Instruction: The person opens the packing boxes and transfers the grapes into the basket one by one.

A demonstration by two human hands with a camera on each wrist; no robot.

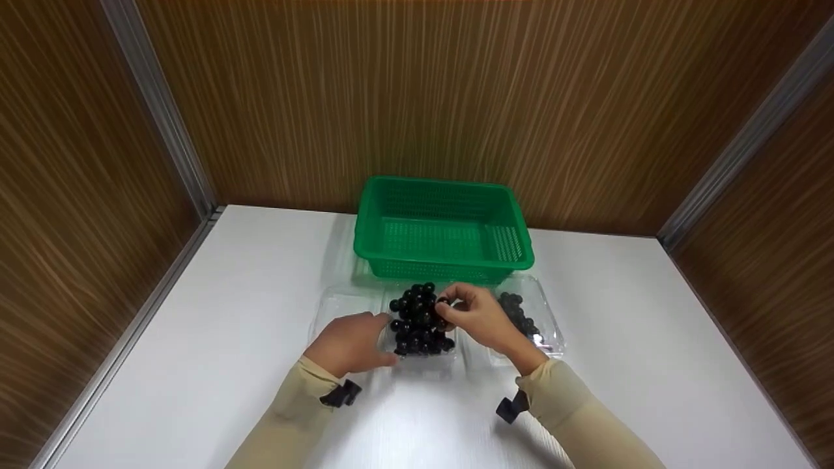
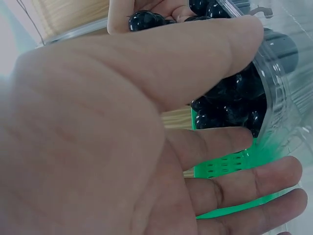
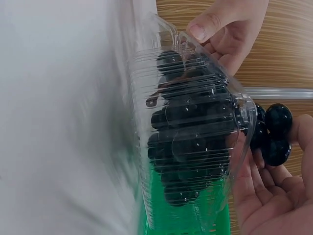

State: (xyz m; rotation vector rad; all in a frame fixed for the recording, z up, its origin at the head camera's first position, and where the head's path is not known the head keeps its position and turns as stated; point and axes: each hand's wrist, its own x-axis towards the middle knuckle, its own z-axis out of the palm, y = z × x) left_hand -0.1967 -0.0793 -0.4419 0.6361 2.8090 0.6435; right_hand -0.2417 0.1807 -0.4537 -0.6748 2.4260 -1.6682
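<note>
Dark round grapes (image 1: pixel 417 322) are heaped in a clear plastic container (image 3: pixel 142 161) in front of the person. My right hand (image 1: pixel 479 316) is over the right side of the heap. Between its thumb and fingers it pinches a few grapes (image 3: pixel 278 120) beside the container's rim, as the right wrist view shows. At the container's left side is my left hand (image 1: pixel 352 342), its thumb by the rim and its fingers (image 2: pixel 244 183) extended in the left wrist view. Part of the heap is hidden behind the right hand in the head view.
Behind the container stands a green plastic basket (image 1: pixel 443 264) with perforated sides. To the right, more dark grapes (image 1: pixel 518 312) show in a clear container (image 1: pixel 552 329). Another clear plastic piece (image 1: pixel 345 303) lies to the left. Wood-patterned panels (image 1: pixel 417 98) surround the white table (image 1: pixel 228 312).
</note>
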